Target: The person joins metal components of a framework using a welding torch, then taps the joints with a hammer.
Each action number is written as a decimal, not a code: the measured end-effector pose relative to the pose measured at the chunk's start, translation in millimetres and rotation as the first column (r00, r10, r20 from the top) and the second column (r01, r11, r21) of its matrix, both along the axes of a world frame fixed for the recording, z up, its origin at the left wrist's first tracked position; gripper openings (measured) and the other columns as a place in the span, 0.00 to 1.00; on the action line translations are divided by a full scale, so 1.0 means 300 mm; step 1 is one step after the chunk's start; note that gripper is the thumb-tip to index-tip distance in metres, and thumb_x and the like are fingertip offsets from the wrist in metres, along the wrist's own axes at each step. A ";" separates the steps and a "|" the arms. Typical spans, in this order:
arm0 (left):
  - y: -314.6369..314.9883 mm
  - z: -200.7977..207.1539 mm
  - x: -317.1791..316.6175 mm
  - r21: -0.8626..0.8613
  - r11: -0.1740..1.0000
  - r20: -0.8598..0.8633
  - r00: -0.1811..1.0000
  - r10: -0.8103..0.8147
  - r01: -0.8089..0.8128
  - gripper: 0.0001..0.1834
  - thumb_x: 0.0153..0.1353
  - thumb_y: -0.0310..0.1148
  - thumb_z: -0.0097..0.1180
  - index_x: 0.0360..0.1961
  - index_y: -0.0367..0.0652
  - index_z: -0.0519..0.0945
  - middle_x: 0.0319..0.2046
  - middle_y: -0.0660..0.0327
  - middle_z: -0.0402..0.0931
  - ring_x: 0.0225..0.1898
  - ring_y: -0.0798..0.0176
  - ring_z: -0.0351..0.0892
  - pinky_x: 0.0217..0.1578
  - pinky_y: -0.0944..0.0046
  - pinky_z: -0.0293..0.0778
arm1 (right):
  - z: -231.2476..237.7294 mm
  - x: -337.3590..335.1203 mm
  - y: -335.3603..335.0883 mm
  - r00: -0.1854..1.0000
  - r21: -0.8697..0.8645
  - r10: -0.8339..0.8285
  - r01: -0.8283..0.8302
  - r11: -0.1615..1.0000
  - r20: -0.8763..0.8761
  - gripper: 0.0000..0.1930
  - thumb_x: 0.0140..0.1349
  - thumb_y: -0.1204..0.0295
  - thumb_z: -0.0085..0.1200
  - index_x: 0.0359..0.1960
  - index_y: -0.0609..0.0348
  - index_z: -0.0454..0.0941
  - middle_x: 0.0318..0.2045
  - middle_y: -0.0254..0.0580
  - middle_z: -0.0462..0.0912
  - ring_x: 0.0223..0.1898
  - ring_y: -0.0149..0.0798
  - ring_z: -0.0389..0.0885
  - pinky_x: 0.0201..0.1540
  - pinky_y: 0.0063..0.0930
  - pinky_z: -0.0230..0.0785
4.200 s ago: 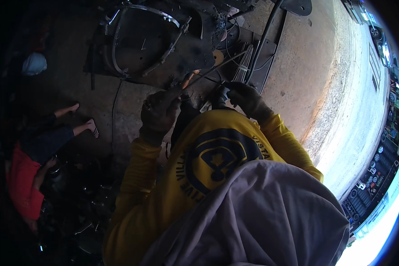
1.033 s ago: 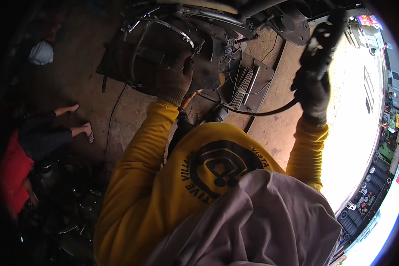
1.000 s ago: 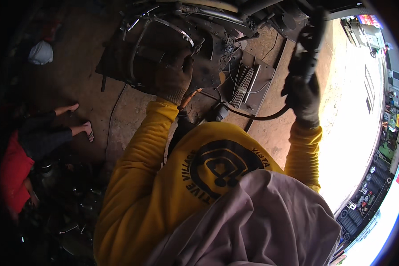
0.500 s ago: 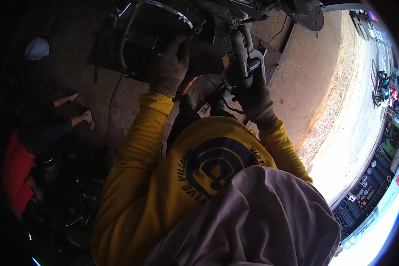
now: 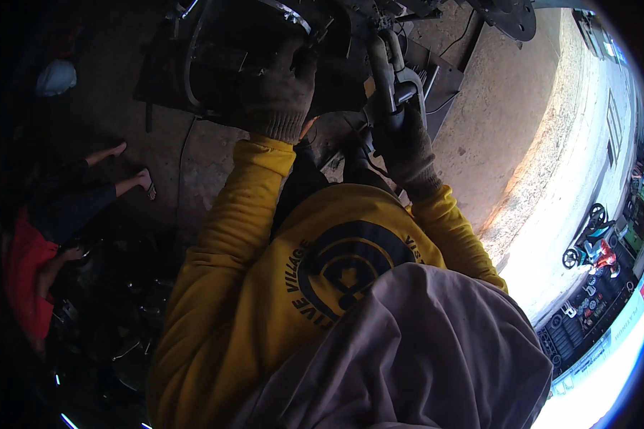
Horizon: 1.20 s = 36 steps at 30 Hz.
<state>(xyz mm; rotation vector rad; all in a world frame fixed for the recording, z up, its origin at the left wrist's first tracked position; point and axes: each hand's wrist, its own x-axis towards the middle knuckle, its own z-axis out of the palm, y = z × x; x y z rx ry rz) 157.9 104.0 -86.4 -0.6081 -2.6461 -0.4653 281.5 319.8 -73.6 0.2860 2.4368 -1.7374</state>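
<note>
Both my hands wear dark knit gloves. My right hand (image 5: 409,151) is closed around the lower end of a thick grey metal tube piece (image 5: 384,75), which has a short crosswise stub and a curved bracket beside it. My left hand (image 5: 280,96) rests at a dark metal assembly (image 5: 225,96) with a curved, shiny-edged frame. Its thumb and forefinger show a gap, but the other fingers are lost in the dark, so its grip cannot be told. A flat plate with holes (image 5: 511,20) juts in above and to the right.
On the left sits another person in a red shirt (image 5: 30,264), legs stretched toward me, beside dark cluttered parts (image 5: 114,307). A cable (image 5: 182,161) runs over the floor. To the right a bright road (image 5: 572,164) carries a motorcycle with a rider (image 5: 597,250).
My left hand has shifted slightly right relative to the view, and the metal parts sit a little higher. My right hand keeps its hold. The motorcycle has moved down along the road.
</note>
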 end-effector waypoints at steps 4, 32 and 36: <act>-0.002 -0.021 -0.022 -0.093 0.995 -0.109 0.994 0.017 -0.028 0.08 0.62 0.41 0.63 0.42 0.57 0.86 0.45 0.70 0.81 0.42 0.61 0.84 0.34 0.61 0.81 | 0.024 0.004 -0.010 1.000 0.052 0.022 -0.022 0.998 0.000 0.31 0.59 0.71 0.60 0.63 0.62 0.63 0.47 0.53 0.77 0.47 0.49 0.79 0.48 0.40 0.73; 0.027 0.015 -0.026 -0.150 0.987 -0.100 0.994 0.039 -0.054 0.11 0.65 0.39 0.58 0.47 0.57 0.86 0.46 0.70 0.82 0.50 0.62 0.81 0.45 0.60 0.81 | 0.080 -0.033 -0.023 0.997 0.067 0.019 -0.025 0.997 0.080 0.31 0.59 0.69 0.62 0.63 0.57 0.64 0.46 0.51 0.78 0.46 0.51 0.82 0.48 0.41 0.75; 0.020 0.017 -0.031 -0.351 0.936 -0.216 0.976 -0.039 -0.040 0.12 0.63 0.38 0.59 0.47 0.56 0.85 0.47 0.71 0.81 0.48 0.62 0.82 0.43 0.61 0.81 | 0.070 -0.028 -0.019 0.997 0.097 0.027 -0.034 0.995 0.069 0.33 0.59 0.69 0.62 0.65 0.56 0.63 0.49 0.53 0.78 0.49 0.52 0.81 0.50 0.41 0.74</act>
